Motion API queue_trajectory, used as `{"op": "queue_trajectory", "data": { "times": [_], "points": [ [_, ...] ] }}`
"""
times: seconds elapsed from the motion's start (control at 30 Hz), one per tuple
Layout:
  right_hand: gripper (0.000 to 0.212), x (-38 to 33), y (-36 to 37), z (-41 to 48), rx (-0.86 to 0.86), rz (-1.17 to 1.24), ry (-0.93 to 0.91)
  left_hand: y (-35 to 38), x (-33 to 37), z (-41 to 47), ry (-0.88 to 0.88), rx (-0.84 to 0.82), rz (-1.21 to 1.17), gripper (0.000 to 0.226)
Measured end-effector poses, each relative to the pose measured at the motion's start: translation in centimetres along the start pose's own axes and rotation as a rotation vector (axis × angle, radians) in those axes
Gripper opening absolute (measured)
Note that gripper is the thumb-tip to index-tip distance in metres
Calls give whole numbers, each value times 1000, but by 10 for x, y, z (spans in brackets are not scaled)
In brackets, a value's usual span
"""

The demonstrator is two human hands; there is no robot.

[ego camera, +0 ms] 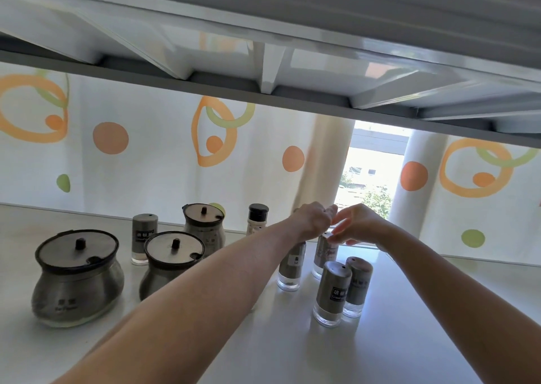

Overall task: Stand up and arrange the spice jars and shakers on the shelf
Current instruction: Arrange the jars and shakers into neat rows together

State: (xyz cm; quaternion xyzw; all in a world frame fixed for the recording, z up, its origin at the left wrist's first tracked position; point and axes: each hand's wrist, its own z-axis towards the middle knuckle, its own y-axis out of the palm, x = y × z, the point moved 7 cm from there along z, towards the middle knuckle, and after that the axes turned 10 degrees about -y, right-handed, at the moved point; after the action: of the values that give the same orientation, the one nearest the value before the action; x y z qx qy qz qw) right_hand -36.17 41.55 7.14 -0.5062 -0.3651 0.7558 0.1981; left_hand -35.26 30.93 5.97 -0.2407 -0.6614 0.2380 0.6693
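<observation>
Both your arms reach out over the shelf (409, 310), well to the right of the large jar (77, 278). Your right hand (361, 222) curls its fingertips down onto the cap of a steel shaker (325, 254) and pinches it, and the shaker stands upright. Your left hand (313, 218) bends over the neighbouring shaker (291, 266), just on the jar's side of it. Its fingers are hidden, so I can't tell its grip. A pair of shakers (332, 293) stands upright nearer you.

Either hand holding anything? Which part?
Right hand touches the top of a steel shaker with its fingertips; firm grip unclear. Left hand: cannot tell.
</observation>
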Motion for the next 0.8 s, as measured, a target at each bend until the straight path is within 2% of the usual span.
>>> {"op": "queue_trajectory", "data": {
  "times": [0.13,0.3,0.4,0.8],
  "points": [
    [39,5,-2,2,29,-34,8,6,-3,5,-26,-59,-119,65],
    [28,6,-2,1,58,-24,0,7,-5,4,-20,-106,-210,63],
    [22,6,-2,-1,70,-4,-5,7,-4,1,-11,-106,-208,64],
    [23,-3,1,-8,37,-27,-3,5,-12,3,-14,-108,-89,74]
  ]
}}
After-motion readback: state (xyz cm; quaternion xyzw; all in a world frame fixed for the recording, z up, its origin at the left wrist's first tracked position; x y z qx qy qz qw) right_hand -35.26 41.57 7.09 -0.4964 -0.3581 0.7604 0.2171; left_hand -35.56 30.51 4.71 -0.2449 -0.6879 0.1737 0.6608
